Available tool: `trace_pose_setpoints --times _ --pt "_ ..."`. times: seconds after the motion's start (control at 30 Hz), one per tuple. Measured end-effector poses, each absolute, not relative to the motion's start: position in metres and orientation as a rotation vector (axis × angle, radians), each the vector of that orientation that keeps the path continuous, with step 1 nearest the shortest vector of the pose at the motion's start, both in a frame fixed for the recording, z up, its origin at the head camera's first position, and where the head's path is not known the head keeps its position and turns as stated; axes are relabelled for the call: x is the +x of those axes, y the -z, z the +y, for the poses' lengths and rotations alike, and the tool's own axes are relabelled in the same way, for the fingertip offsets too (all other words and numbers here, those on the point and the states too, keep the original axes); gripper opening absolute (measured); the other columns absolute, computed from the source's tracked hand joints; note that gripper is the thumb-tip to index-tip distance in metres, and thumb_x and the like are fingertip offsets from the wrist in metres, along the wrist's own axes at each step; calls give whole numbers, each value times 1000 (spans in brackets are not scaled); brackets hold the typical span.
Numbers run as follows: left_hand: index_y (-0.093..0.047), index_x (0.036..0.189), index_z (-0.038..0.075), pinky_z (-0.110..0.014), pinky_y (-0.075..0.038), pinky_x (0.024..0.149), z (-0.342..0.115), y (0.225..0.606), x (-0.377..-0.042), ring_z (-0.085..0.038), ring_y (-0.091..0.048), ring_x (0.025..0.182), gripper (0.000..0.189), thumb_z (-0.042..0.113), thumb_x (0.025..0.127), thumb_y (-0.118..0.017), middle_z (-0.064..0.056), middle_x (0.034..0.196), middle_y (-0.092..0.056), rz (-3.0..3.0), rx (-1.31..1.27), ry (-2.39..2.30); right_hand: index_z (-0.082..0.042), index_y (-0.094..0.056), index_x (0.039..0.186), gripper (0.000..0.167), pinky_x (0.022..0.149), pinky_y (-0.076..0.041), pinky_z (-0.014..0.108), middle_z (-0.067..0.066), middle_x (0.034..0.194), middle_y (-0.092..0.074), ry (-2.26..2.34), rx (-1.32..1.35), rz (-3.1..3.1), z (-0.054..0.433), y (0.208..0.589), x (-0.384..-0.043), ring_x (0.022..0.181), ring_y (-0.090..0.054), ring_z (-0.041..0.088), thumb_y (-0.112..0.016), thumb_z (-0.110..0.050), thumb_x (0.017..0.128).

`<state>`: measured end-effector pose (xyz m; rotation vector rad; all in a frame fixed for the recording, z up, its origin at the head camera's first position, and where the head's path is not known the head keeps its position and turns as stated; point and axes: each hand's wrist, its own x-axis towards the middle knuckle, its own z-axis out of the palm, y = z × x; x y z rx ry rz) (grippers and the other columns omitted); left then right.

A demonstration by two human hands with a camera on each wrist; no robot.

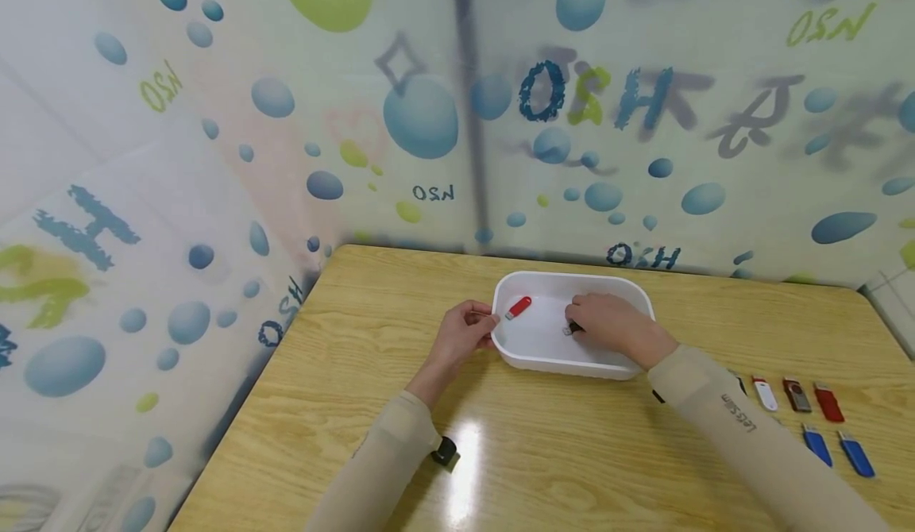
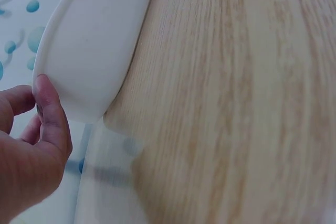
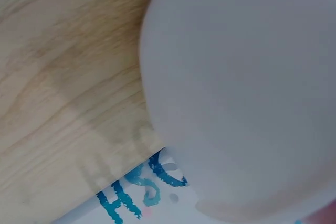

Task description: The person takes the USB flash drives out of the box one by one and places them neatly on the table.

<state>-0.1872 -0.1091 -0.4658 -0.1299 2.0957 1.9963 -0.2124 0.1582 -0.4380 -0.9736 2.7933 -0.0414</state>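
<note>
A white plastic tub (image 1: pixel 565 367) stands on the wooden table. My left hand (image 1: pixel 463 333) pinches its left rim, and the left wrist view shows the thumb of that hand (image 2: pixel 39 150) against the tub's outer wall. Inside the tub, my right hand (image 1: pixel 608 321) has its fingers bent down over a dark USB stick (image 1: pixel 574 328), whose metal plug points left. A red USB stick (image 1: pixel 519 307) lies on the tub floor near the left end. In the right wrist view the tub wall (image 3: pixel 241 87) hides nearly all of the right hand.
Right of the tub lie a white-and-red USB stick (image 1: pixel 765 394), a brown-and-silver one (image 1: pixel 797 395), a red one (image 1: pixel 829 402) and two blue ones (image 1: pixel 817 445). The right sleeve partly covers others. A patterned curtain (image 1: pixel 429 222) hangs behind the table.
</note>
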Motion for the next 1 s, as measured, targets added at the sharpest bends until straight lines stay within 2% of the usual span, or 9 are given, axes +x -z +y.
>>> trace_pose_setpoints --times 0.1,0.33,0.47,0.77,1.0 --pt "-63 116 -4 -29 -61 71 -109 466 -187 -16 -64 75 21 7 99 -69 -13 98 -65 2091 -131 -2004 -11 -68 93 7 74 -49 34 -2 83 -56 69 -933 2765 160 437 -212 75 -49 17 -74 -14 96" --pt "-63 115 -5 -27 -60 69 -108 465 -185 -16 -63 73 20 6 99 -68 -12 97 -65 2082 -127 -2018 -9 -70 101 9 81 -53 38 1 91 -59 121 -882 2761 162 443 -212 80 -52 18 -74 -11 94" --pt "-63 116 -4 -27 -61 70 -107 464 -185 -16 -64 75 21 7 100 -69 -13 98 -65 2088 -133 -2000 -9 -70 99 5 79 -52 37 1 88 -59 160 -821 2758 164 444 -211 79 -52 18 -73 -10 95" --pt "-63 118 -4 -31 -61 74 -109 467 -188 -16 -64 76 23 9 100 -69 -13 100 -65 2105 -119 -1991 -8 -68 96 13 72 -50 35 1 86 -59 328 -765 2904 176 436 -203 76 -52 18 -77 -15 92" --pt "-62 119 -5 -33 -61 76 -108 464 -186 -17 -63 76 24 8 100 -68 -14 101 -65 2108 -124 -1991 -1 -69 103 20 69 -52 37 4 89 -63 549 -725 3048 192 419 -187 77 -55 18 -77 -13 90"
